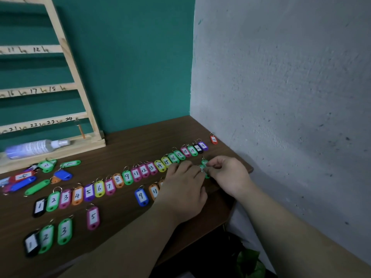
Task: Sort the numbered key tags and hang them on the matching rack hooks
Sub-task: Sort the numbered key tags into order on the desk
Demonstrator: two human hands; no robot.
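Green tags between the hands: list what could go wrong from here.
1. The green tags are near the table edge; slipping from the right hand, they might drop off.
2. The left hand sits close to the sorted row; it could knock tags 14 to 17 out of line.

A dark wood-grain table is recorded. A long row of numbered key tags is laid across it, with a shorter row nearer the front edge. A loose heap of tags is noted at left, and a red tag lies apart at far right. A wooden rack is stood at the back left.
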